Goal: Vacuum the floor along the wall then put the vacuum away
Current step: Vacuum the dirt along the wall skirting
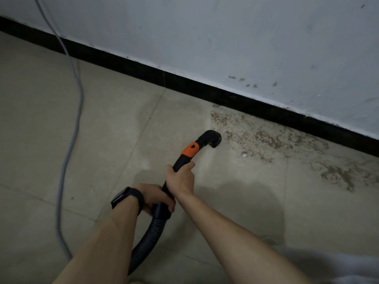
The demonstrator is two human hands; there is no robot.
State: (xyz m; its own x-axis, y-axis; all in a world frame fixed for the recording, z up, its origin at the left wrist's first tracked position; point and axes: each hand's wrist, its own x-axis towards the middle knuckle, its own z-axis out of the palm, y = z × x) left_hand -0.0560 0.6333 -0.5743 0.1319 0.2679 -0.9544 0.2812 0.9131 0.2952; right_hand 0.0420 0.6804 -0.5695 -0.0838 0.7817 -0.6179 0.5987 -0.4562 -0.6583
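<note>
Here left hand [155, 198] and right hand [182, 178] clamp the wand [189, 150], nozzle [212, 137] beyond them.

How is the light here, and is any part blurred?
Head view: dim, even light, no glare; a soft shadow lies on the floor beside the right hand; the grey cable and the lower right corner are blurred; the hose is sharp.

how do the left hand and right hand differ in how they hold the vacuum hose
The left hand grips low, where the ribbed hose meets the rigid tube; the right hand grips higher, just below the orange collar. The left wrist wears a black watch; the right wrist is bare. Both curl round the black tubing.
</note>
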